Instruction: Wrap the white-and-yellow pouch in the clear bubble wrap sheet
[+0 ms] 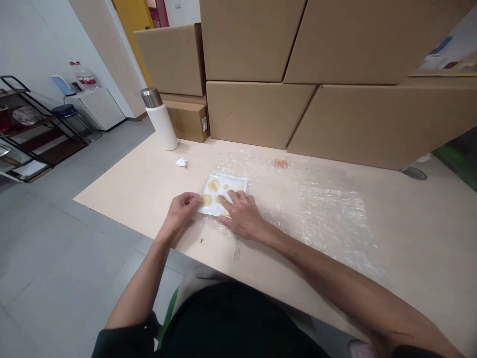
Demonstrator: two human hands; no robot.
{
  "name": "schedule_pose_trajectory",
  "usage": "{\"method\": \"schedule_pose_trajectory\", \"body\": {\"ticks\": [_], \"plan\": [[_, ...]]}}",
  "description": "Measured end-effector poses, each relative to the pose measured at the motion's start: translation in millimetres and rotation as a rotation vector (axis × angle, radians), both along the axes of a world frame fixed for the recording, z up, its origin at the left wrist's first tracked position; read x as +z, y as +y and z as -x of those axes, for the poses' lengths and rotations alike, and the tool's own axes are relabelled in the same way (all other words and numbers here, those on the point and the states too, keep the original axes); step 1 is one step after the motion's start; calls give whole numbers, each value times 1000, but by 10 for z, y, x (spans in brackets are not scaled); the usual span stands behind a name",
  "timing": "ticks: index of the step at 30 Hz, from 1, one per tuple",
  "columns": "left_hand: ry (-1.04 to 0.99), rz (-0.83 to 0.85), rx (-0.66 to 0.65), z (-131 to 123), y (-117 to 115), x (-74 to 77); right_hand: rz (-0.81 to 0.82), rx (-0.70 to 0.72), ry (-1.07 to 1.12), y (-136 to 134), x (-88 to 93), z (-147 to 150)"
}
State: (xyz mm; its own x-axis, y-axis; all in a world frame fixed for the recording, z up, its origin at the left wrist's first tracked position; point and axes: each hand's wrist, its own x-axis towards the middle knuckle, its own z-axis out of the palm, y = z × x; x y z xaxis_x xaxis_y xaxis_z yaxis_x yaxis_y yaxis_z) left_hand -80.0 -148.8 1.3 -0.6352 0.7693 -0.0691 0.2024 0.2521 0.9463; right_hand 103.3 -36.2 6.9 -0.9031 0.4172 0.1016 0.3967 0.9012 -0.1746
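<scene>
Right hand (242, 214) open, fingers spread and slightly bent, rests its fingertips on top of a flat white packet (220, 185) printed with yellow circles, its thumb by the near edge. Left hand (182, 211) is curled, thumb and forefinger brought together on the packet's left edge, pinching it. The packet lies on the pale surface (126, 194), in front of the person. Clear bubble wrap (328, 209) spreads from around the packet far out to the right, rumpled and shiny; whether it runs under the packet, I cannot tell. An orange piece (280, 163) is near the wrap's far edge, beyond the packet to the right. A crumpled white scrap (182, 162) lies beyond the left hand, and a tiny dark bit (201, 240) sits near the front edge. Farther back on the left stands a white bottle (163, 127) with a metal cap, just beside a small carton (188, 122). Large cardboard boxes (261, 112) are stacked along the back. Off to the left, a dark-framed rack (28, 134) stands on the grey floor (74, 268).
</scene>
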Motion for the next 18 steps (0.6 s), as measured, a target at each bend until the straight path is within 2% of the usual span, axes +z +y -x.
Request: {"method": "schedule_pose_trajectory", "body": {"ticks": [3, 5, 7, 11, 14, 16, 18], "plan": [[-172, -103, -11, -90, 56, 77, 27, -11, 10, -13, 12, -43], [-151, -212, -24, -220, 96, 161, 81, -10, 38, -20, 8, -103], [-92, -292, -96, -387, 133, 258, 181, -1, 107, -20, -8, -185], [105, -318, -347, -730, 212, 421, 519, 67, 402, 6, -13, -414], [262, -314, -542, -958, 313, 460, 804, 89, 573, 10, 42, -628], [339, -276, -664, -1099, 401, 442, 983, 18, 601, -10, 86, -784], [406, -180, -779, -1225, 489, 400, 1159, -123, 612, -37, 117, -956]]}}
